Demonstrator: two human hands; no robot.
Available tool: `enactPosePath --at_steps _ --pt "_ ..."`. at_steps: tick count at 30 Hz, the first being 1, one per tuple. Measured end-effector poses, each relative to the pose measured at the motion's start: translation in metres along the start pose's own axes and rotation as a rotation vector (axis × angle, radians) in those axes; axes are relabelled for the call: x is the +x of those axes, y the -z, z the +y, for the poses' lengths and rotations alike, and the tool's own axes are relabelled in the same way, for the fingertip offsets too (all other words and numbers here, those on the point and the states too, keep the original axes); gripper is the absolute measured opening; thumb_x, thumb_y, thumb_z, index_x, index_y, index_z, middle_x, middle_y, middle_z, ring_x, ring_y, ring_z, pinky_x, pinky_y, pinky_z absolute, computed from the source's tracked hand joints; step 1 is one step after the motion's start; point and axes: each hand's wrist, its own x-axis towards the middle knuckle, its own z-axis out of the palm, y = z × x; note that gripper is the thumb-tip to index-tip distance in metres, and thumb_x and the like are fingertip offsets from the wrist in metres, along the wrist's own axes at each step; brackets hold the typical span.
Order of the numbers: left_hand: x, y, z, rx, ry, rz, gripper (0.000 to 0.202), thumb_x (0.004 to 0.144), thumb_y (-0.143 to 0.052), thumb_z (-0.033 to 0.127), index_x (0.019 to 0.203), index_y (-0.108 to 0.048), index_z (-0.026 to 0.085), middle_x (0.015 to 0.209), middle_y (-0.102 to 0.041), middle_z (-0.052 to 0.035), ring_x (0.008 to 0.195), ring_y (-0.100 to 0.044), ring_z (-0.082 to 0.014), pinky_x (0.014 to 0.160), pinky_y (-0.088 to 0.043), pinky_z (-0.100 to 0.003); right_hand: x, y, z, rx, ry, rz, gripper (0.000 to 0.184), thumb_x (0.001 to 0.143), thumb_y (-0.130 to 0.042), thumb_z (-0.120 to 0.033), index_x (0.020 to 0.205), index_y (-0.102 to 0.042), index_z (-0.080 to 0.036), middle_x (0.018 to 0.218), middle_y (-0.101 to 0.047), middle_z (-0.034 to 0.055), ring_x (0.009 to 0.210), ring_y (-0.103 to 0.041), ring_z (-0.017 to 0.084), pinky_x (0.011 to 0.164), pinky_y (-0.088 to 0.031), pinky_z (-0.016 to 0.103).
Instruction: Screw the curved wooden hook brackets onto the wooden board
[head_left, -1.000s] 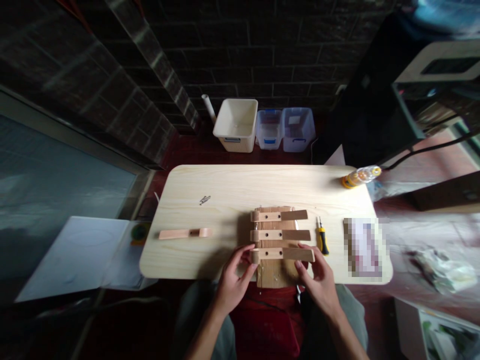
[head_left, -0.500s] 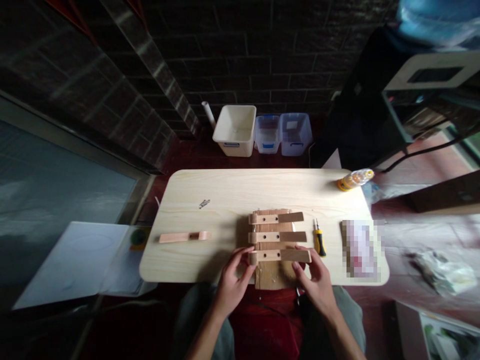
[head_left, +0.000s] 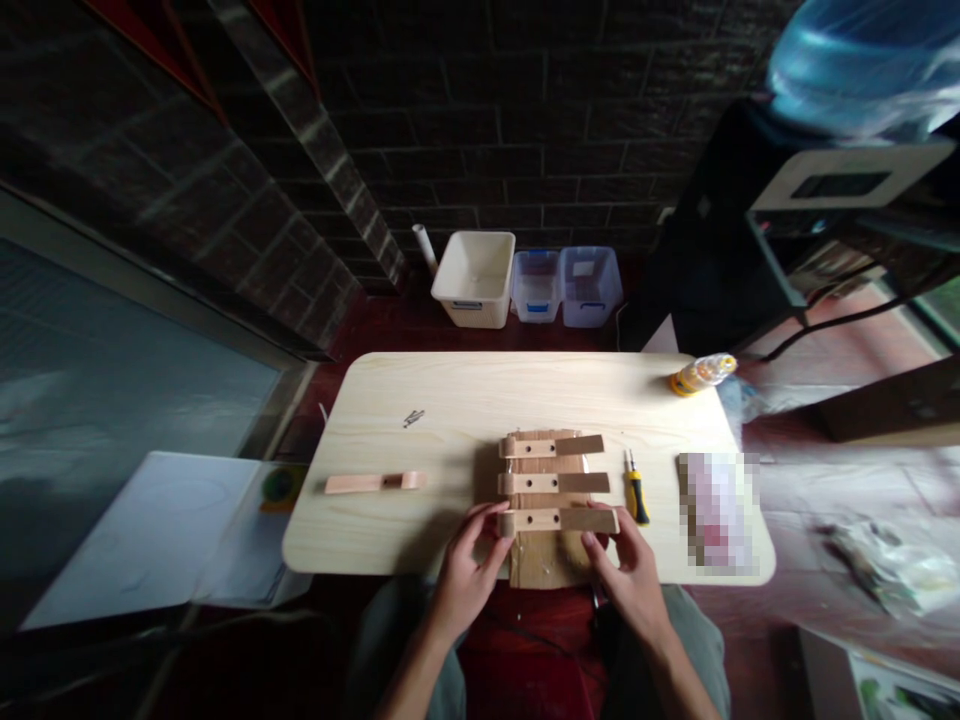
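Makeshift wkshop: screwdrvr (head_left: 637,497) on tbl (head_left: 465,392)

I am reading no words, numbers or brands: the pixelated item (head_left: 716,510) at four o'clock and the pale label (head_left: 583,268) at two o'clock are showing nothing legible.

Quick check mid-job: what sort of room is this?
Probably an improvised workspace, perhaps in a home or small workshop: a screwdriver lies on a pale table beside wooden pieces, and plastic storage bins stand near a dark block wall.
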Motion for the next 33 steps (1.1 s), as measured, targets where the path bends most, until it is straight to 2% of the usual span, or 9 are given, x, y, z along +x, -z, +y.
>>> enactPosePath --at_steps 13,27,30,33 --pt "-0.0012 -0.0017 -0.0022 0.02 -0.018 0.02 0.037 0.101 -0.068 0.047 0.132 -0.074 0.027 0.134 -0.075 -0.009 0.123 -0.073 -0.0265 0.105 -0.062 -0.039 -0.0009 0.0002 0.0039 0.012 -0.015 -0.017 0.039 0.096 -0.076 -0.054 0.121 -0.075 -0.024 0.094 -0.069 0.0054 0.104 -0.069 0.028 0.094 -0.059 0.039" --pt "-0.0011 -0.0023 -0.0055 -0.008 0.015 0.011 0.039 0.1 -0.07 0.048 0.133 -0.073 0.027 0.136 -0.074 -0.0101 0.126 -0.072 -0.0275 0.11 -0.06 -0.041 -0.0012 -0.0001 0.0062 0.017 -0.024 -0.019 0.04 0.096 -0.077 -0.052 0.123 -0.074 -0.023 0.095 -0.069 0.0055 0.103 -0.067 0.027 0.089 -0.058 0.036" --pt "-0.0018 -0.003 -0.0077 -0.024 0.038 0.001 0.041 0.1 -0.07 0.048 0.135 -0.071 0.028 0.137 -0.074 -0.0098 0.122 -0.074 -0.0262 0.108 -0.06 -0.04 -0.0018 -0.0003 0.0065 0.017 -0.017 -0.015 0.04 0.096 -0.077 -0.052 0.123 -0.073 -0.023 0.095 -0.069 0.0054 0.099 -0.066 0.025 0.085 -0.057 0.034" --pt "-0.0041 -0.0032 -0.0081 -0.038 0.063 -0.001 0.044 0.099 -0.07 0.05 0.137 -0.069 0.028 0.127 -0.077 -0.0088 0.108 -0.077 -0.0234 0.101 -0.062 -0.038 -0.0024 -0.0007 0.0075 0.013 -0.004 -0.01 0.04 0.096 -0.077 -0.052 0.122 -0.073 -0.023 0.093 -0.066 0.0032 0.092 -0.063 0.022 0.081 -0.056 0.033"
